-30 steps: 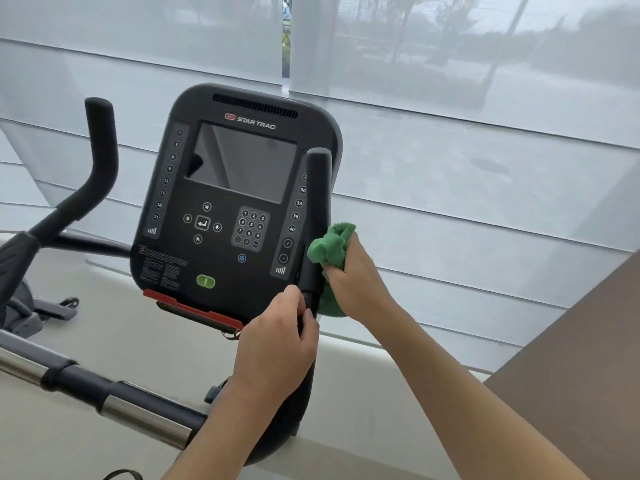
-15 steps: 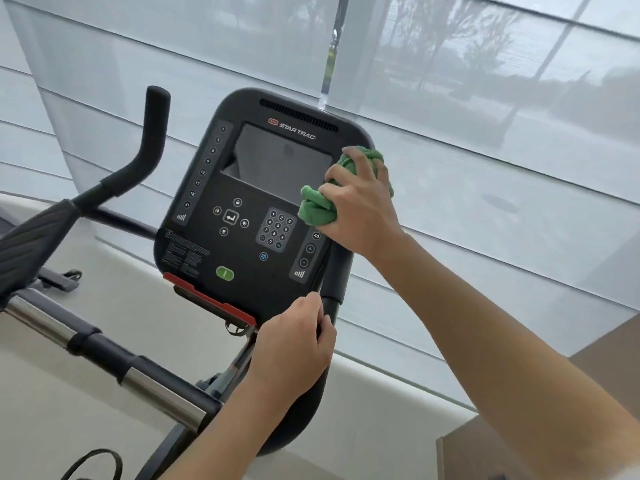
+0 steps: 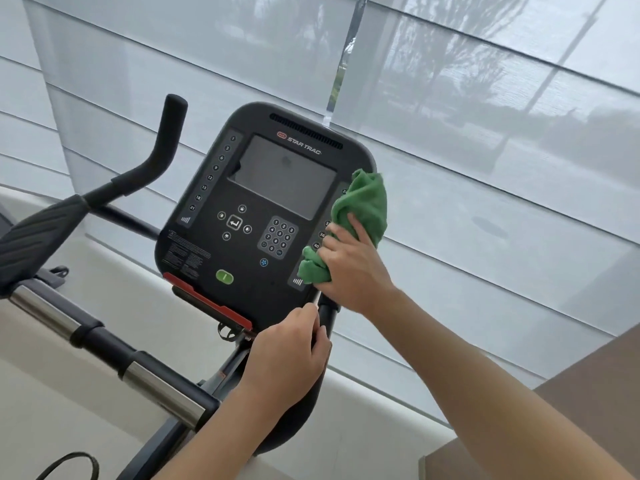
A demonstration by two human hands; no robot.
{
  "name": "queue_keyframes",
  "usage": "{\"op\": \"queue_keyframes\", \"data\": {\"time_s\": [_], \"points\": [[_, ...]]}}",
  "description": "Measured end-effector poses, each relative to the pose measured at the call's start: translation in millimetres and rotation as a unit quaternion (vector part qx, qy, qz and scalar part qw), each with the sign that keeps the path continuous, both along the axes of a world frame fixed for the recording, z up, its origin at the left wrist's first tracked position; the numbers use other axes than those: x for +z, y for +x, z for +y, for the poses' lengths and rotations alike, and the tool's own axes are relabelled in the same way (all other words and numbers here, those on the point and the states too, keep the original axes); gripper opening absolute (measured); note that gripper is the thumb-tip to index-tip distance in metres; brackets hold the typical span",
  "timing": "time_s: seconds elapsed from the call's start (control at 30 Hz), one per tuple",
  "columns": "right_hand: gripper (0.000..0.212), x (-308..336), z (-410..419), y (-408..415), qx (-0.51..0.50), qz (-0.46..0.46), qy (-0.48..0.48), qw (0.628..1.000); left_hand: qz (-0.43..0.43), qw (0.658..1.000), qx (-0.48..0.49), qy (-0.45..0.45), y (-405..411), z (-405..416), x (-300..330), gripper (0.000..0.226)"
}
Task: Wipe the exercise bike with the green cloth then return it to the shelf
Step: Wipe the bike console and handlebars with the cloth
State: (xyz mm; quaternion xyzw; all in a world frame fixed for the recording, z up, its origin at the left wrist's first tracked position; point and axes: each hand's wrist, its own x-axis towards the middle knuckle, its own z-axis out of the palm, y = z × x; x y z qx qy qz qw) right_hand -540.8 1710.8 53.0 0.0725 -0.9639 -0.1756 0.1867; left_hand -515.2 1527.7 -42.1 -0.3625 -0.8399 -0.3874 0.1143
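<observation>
Soft bunched green microfibre cloth (image 3: pixel 360 216) sits against the right edge of the black rounded-square exercise bike console (image 3: pixel 263 209), wadded around the upright right handlebar post. Right hand (image 3: pixel 349 268) grip is closed around the cloth, fingers wrapped over the wad, pressing it onto the post. Left hand (image 3: pixel 287 362) grip is closed on the lower black handlebar stem (image 3: pixel 327 315), likely steadying the bike.

Handling, as a judgement: cloth is light, limp, compressible, not fragile, not slippery; it takes any shape, so a full-palm clench of the bunch works best. Loose top flap sticks up free above the fingers and could drag across the number keypad (image 3: pixel 278 237) or the green oval start button (image 3: pixel 224 276). Console itself looks rigid plastic with a glossy dark screen (image 3: pixel 284 174); light pressure there.

Around: black curved left handlebar horn (image 3: pixel 162 147) stands well apart to the left, chrome-and-black crossbar (image 3: pixel 104 344) runs low left, red tray lip (image 3: pixel 207 299) under the console. Pale translucent window blinds (image 3: pixel 485 168) behind, brown wooden surface (image 3: pixel 588 393) at lower right. No shelf in view, so the return spot cannot be placed. Nothing blocks the cloth's path along the post except the left hand below.
</observation>
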Motion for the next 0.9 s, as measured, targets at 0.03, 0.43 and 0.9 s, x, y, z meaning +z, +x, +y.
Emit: {"op": "queue_keyframes", "data": {"time_s": [0.03, 0.43, 0.9], "points": [[0.042, -8.8, -3.1, 2.9, 0.004, -0.007, -0.027, 1.000, 0.000, 1.000, -0.002, -0.002, 1.6, -3.3, -1.0, 0.021], [0.021, -28.1, -32.1, 37.9, 0.016, -0.051, -0.344, 0.937, 0.019, 1.000, 0.001, -0.011, 13.4, -25.3, -8.6, 0.033], [0.027, 83.3, -22.2, -27.5, -0.100, 0.052, 0.062, 0.992, 0.020, 1.000, -0.005, 0.006, 14.9, -28.8, -0.2, 0.021]]}}
